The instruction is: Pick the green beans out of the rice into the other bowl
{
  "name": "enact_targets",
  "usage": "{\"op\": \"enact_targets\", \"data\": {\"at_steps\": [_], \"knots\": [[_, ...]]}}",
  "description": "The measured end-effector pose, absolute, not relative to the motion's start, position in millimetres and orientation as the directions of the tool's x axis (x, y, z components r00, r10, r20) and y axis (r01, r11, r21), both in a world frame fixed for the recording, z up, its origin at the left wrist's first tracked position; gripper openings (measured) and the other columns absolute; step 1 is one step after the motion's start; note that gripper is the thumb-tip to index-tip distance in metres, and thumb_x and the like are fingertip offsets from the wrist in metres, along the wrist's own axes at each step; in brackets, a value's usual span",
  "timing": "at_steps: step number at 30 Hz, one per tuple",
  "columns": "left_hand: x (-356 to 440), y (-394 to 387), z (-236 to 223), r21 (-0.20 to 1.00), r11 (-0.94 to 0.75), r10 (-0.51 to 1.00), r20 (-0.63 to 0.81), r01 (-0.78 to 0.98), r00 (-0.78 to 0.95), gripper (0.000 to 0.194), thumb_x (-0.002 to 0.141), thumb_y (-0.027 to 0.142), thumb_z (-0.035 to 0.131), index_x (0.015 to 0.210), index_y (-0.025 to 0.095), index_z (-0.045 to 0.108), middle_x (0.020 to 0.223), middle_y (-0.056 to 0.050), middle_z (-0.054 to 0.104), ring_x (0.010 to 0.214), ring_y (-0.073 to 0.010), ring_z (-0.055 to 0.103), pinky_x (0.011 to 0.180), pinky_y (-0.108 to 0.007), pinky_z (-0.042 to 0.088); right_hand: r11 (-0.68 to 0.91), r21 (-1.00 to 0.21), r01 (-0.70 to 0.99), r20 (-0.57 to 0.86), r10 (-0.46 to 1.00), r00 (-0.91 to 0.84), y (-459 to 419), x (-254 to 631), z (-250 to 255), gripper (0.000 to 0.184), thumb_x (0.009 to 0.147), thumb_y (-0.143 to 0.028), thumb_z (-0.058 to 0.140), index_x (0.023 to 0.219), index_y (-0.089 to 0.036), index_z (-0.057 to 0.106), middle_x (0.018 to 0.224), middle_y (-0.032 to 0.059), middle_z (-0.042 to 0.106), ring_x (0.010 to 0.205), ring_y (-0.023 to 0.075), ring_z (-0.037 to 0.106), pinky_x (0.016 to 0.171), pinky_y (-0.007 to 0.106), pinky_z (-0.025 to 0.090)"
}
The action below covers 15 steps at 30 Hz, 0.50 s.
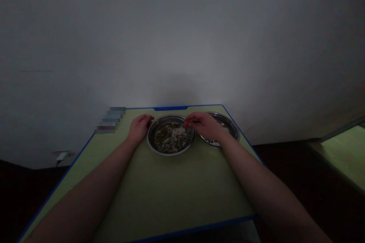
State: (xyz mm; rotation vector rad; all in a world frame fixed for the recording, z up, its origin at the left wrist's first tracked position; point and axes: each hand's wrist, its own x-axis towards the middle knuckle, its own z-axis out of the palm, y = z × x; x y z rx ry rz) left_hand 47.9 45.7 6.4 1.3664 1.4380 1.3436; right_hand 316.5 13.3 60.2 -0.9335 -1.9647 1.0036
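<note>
A round metal bowl [170, 154] stands on the table, holding a mix of small green and pale grains [171, 136]. At its left rim is my left hand [139, 127], with the fingers curled against the edge. My right hand [207, 125] reaches over the right side of this bowl, thumb and fingers drawn together in a pinch. Whatever is between those fingertips is too small and dark to make out. Partly hidden under my right hand and wrist, a second metal dish [235, 131] holds some dark grains [210, 141] near its front edge.
Both dishes rest on a pale green table [171, 190] with a blue edge, set against a grey wall [176, 38]. A blurred-out patch [111, 119] covers something at the back left corner. Another green surface [346, 155] is at the far right. A white plug [62, 156] sits low on the left wall.
</note>
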Motion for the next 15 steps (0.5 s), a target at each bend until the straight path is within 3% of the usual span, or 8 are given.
{"op": "enact_targets", "data": {"at_steps": [7,15], "knots": [[49,46,7,0.97,-0.098,0.974,0.139,0.221,-0.177,0.026,0.07,0.04,0.05,0.07,0.017,0.063,0.054,0.001,0.054,0.049,-0.0125,0.048,0.048,-0.024,0.038,0.508,-0.689,0.517,0.239,0.833,-0.5,4,297,68,0.015,0.075,-0.016,0.058,0.085,-0.02,0.068,0.084,0.0011,0.07,0.079,0.0125,0.063,0.074,0.026,0.046],[50,45,8,0.97,-0.105,0.975,0.144,0.219,-0.17,0.026,0.07,0.04,0.051,0.07,0.017,0.064,0.053,0.002,0.054,0.049,-0.012,0.048,0.048,-0.024,0.037,0.518,-0.736,0.437,0.277,0.818,-0.504,5,296,62,0.024,0.076,-0.009,0.052,0.095,-0.019,0.064,0.091,0.0028,0.07,0.085,0.0125,0.063,0.08,0.029,0.048]]}}
